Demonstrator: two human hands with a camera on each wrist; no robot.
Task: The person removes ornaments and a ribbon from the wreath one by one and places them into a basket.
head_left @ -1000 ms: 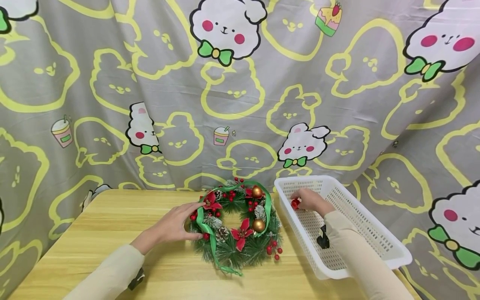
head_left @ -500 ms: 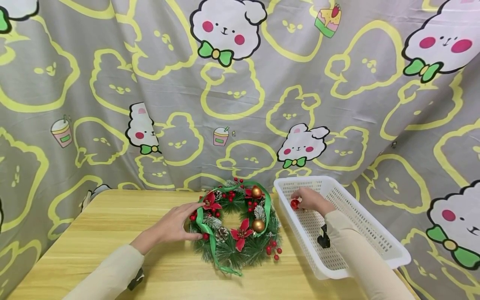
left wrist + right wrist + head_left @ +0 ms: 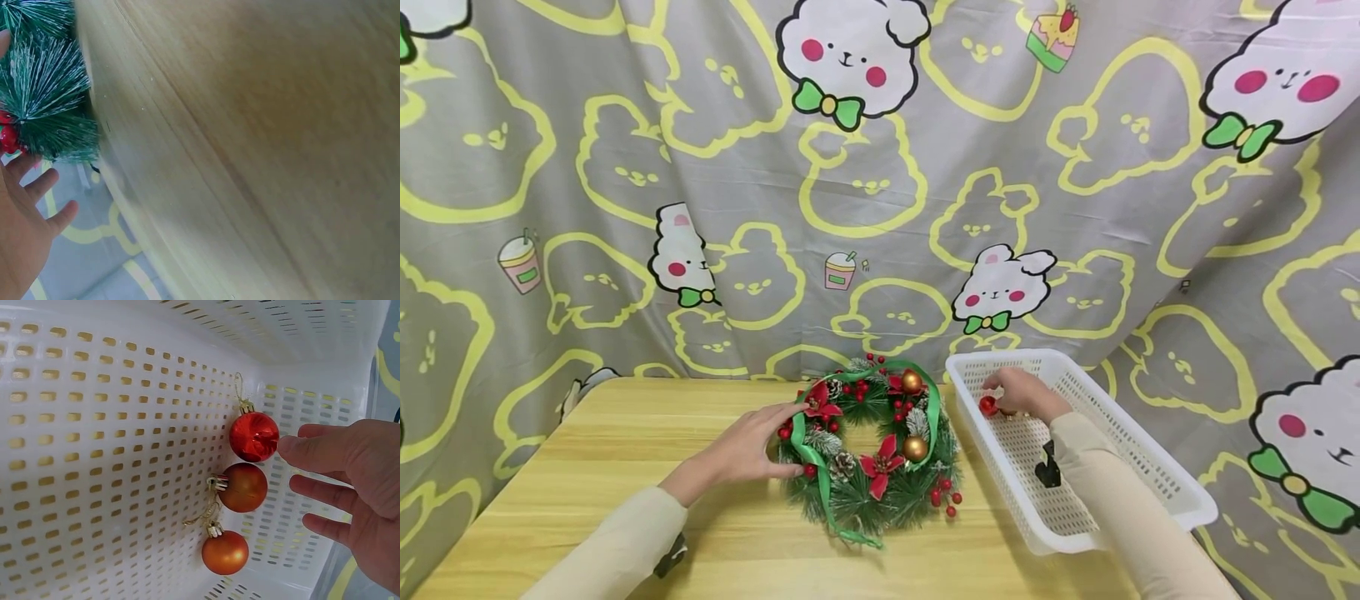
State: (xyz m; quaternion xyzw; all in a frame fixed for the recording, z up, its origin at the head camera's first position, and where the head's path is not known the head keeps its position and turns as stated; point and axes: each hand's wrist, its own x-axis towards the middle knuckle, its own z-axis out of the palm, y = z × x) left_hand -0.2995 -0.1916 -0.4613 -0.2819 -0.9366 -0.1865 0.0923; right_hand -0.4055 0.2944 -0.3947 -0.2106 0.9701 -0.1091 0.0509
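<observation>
A green pine wreath point(image 3: 895, 504) with red poinsettias, berries, pinecones, gold balls and a loose green ribbon point(image 3: 824, 487) lies on the table. My left hand point(image 3: 748, 446) rests against its left side, thumb and fingers spread. In the left wrist view, those fingers stretch beside the needles and red berries point(image 3: 9, 139). My right hand point(image 3: 1026, 393) reaches inside the white basket point(image 3: 1000, 475). Three Christmas balls sit in it: a shiny red one point(image 3: 254, 437), a matte orange-gold one point(image 3: 244, 487) and another orange-gold one point(image 3: 225, 552). The right thumb tip is right at the red ball's edge, other fingers extended.
The basket stands at the right end of the wooden table point(image 3: 610, 442), with perforated walls. A patterned grey curtain point(image 3: 880, 200) hangs close behind the table. A black wrist device point(image 3: 1048, 467) shows under the right sleeve, over the basket.
The red ball shows more fully beside my right fingers, and a gold ball now shows near it. My left hand stays at the wreath. The head view has shifted slightly.
</observation>
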